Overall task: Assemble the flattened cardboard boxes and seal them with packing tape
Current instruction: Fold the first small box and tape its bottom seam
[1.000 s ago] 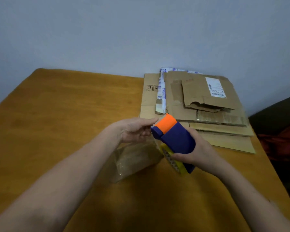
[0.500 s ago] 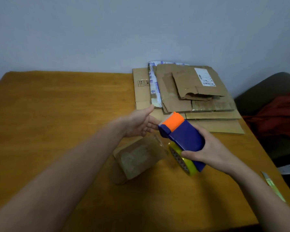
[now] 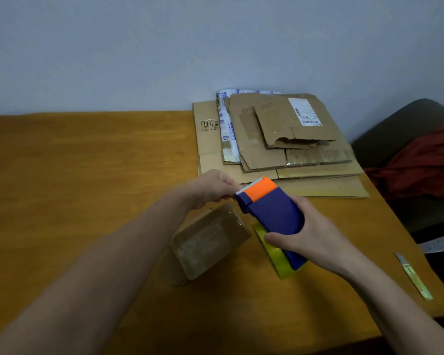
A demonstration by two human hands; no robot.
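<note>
My right hand [image 3: 313, 239] grips a blue tape dispenser [image 3: 274, 213] with an orange top and a toothed blade, held above the table. A yellow-cored tape roll [image 3: 273, 252] sits in its lower end. My left hand [image 3: 210, 188] is at the blade end with its fingers curled, pinching the tape's end there; the clear tape itself is hard to see. Below both hands a small closed cardboard box [image 3: 208, 242], covered in shiny tape, lies on the wooden table [image 3: 87, 162]. A stack of flattened cardboard boxes [image 3: 280, 142] lies at the back right.
A utility knife [image 3: 413, 276] lies near the table's right edge. Beyond that edge stands a dark chair [image 3: 395, 129] with a red cloth [image 3: 426, 165] on it. A plain wall runs behind the table.
My left hand's fingers have curled again at the dispenser's blade end after opening half a second ago. The view has shifted, bringing the knife and chair into sight.
</note>
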